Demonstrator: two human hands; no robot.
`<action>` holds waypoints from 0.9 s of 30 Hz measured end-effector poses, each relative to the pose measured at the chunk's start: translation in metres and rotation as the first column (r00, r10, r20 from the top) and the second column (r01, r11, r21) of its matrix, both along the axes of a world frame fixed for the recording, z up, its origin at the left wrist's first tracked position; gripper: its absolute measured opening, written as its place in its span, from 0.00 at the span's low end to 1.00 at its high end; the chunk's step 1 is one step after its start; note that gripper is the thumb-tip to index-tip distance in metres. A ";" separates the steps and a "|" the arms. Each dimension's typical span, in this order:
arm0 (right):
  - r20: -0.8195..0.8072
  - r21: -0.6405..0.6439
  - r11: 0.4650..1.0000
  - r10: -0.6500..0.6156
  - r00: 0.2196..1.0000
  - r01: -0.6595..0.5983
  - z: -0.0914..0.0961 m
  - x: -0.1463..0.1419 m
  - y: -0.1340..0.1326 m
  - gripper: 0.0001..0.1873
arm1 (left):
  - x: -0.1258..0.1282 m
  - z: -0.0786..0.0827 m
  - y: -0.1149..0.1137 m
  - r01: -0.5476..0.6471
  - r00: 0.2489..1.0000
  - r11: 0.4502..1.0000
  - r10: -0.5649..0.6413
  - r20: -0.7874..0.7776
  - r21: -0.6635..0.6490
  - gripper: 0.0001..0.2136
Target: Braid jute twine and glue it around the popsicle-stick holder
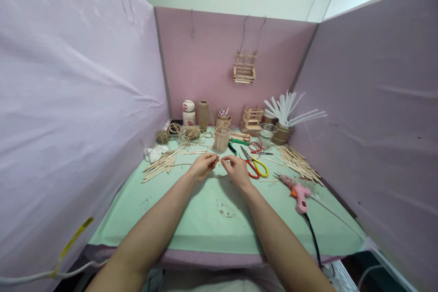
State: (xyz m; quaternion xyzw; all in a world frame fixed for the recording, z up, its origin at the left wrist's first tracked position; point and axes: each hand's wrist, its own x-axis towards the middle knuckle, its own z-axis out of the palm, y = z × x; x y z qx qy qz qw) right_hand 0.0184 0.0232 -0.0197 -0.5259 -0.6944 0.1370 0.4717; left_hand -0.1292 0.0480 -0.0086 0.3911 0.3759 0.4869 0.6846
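Above the middle of the table, my left hand and my right hand are close together, fingertips almost meeting. Both pinch a thin tan cord, of which only a short bit shows between the fingers. More of the cord seems to run out to the left of my left hand and below the hands. Just beyond the fingers stands a small cup made of wooden sticks. Scissors with one red and one yellow handle lie right beside my right hand.
A pink glue gun lies at the right, its black cable running off the front edge. Wooden sticks lie in piles at left and right. Behind are tangled twine, green-handled pliers and a clear bowl.
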 end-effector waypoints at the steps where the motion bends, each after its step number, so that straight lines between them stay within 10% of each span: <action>1: -0.012 -0.008 1.000 0.000 1.000 0.000 0.000 0.000 0.000 0.12 | 0.000 0.000 0.000 -0.004 1.000 1.000 0.004 0.005 0.004 0.10; 15: -0.212 -0.132 0.990 0.019 0.977 -0.048 -0.002 0.005 0.007 0.13 | -0.006 0.001 0.001 0.187 0.982 0.982 -0.187 -0.027 -0.015 0.12; 27: -0.183 0.002 0.992 0.127 0.975 -0.128 0.000 0.003 0.005 0.08 | -0.008 0.003 -0.003 0.246 0.954 0.967 -0.255 -0.158 -0.072 0.17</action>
